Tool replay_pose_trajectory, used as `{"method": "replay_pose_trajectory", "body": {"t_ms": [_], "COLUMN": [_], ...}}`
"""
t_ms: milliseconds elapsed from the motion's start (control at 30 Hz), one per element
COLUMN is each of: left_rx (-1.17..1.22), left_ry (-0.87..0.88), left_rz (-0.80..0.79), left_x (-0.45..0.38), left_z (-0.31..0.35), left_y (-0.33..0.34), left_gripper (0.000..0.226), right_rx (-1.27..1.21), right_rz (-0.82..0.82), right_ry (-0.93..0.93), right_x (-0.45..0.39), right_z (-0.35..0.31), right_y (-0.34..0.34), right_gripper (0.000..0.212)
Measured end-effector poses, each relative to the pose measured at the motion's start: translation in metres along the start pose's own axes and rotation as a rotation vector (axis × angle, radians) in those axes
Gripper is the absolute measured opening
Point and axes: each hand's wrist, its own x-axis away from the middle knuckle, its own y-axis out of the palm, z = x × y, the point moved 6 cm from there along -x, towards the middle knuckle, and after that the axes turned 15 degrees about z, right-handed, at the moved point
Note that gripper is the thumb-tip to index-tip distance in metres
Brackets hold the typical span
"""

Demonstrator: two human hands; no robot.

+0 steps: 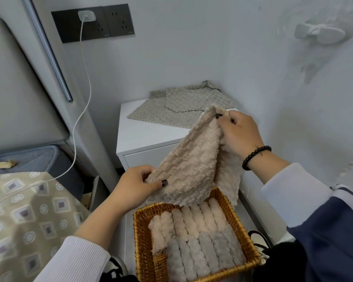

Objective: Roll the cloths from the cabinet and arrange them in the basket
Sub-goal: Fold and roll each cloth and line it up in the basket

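Nearest, a wicker basket (231,208) holds rolled cloths: a row of grey rolls (202,253) in front and a row of beige rolls (194,219) behind; the basket's near edge is cut off by the frame's bottom. Just above it hangs an unrolled beige cloth (188,159), held in the air by both hands. The left hand (135,186) pinches its lower corner between thumb and curled fingers; the right hand (239,133), a dark bead bracelet (255,156) at its wrist, grips the top corner, its fingertips buried in the pile. Beyond, on the white cabinet (143,135), lie flat grey cloths (183,104), overlapping; their number is unclear.
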Motion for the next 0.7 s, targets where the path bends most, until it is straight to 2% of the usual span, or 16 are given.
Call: {"method": "replay_pose_trajectory", "body": {"t_ms": [167, 333, 433, 600, 700], "left_rx": [0.046, 0.503, 0.701, 0.855, 0.9], "left_ry": [-0.142, -0.437, -0.546, -0.571, -0.552], "left_rz": [0.065, 0.114, 0.144, 0.119, 0.192], "left_x": [-0.001, -0.001, 0.0, 0.001, -0.004], "left_z": [-0.02, -0.025, -0.02, -0.005, 0.0], "left_y": [-0.02, -0.022, -0.019, -0.013, -0.01], "left_gripper": [0.005, 0.003, 0.02, 0.045, 0.037], "right_rx": [0.085, 0.089, 0.1, 0.149, 0.12], "right_rz": [0.032, 0.042, -0.006, -0.087, -0.12], "right_ry": [0.056, 0.145, 0.171, -0.03, -0.139], "right_x": [-0.006, -0.001, 0.009, 0.03, 0.046], "right_z": [0.015, 0.022, 0.022, 0.001, -0.012], "right_y": [-0.005, -0.004, 0.004, 0.023, 0.035], "right_gripper": [0.049, 0.051, 0.055, 0.053, 0.052]}}
